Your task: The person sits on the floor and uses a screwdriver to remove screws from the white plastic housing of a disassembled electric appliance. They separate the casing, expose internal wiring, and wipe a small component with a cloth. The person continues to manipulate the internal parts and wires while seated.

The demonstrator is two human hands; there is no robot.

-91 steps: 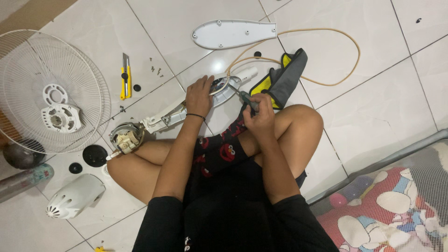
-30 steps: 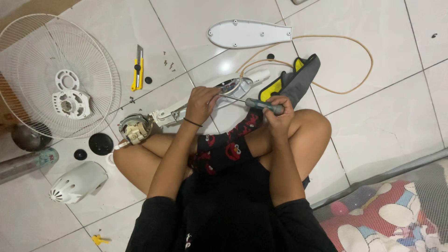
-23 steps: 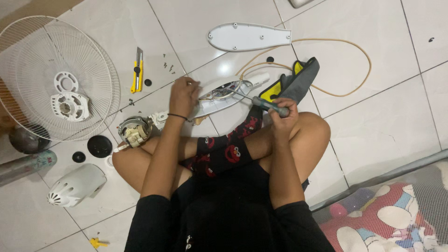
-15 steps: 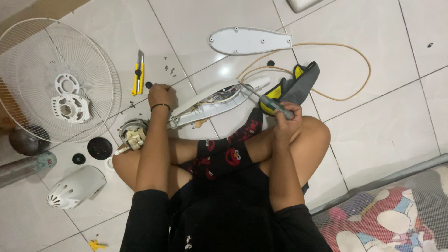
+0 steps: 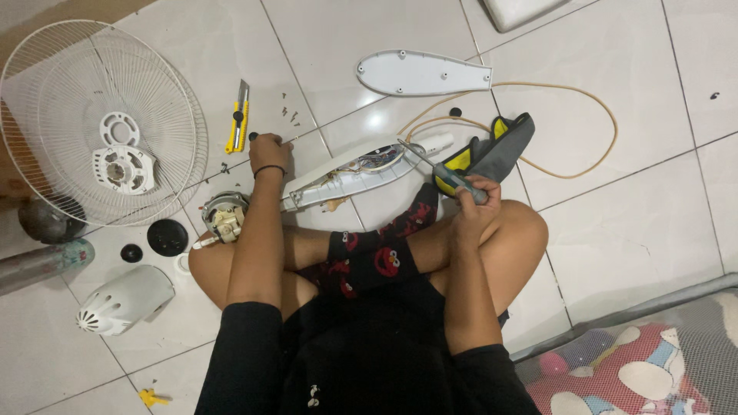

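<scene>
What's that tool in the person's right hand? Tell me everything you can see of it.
It is a screwdriver with a thin bare metal shaft and a handle that looks like dark plastic or rubber with a yellow band. The right hand wraps around the end of the handle, above the right knee. The tool lies slanted, its tip pointing up and left toward the opened white housing with wires showing inside. Whether the tip touches the housing is hard to tell.
</scene>
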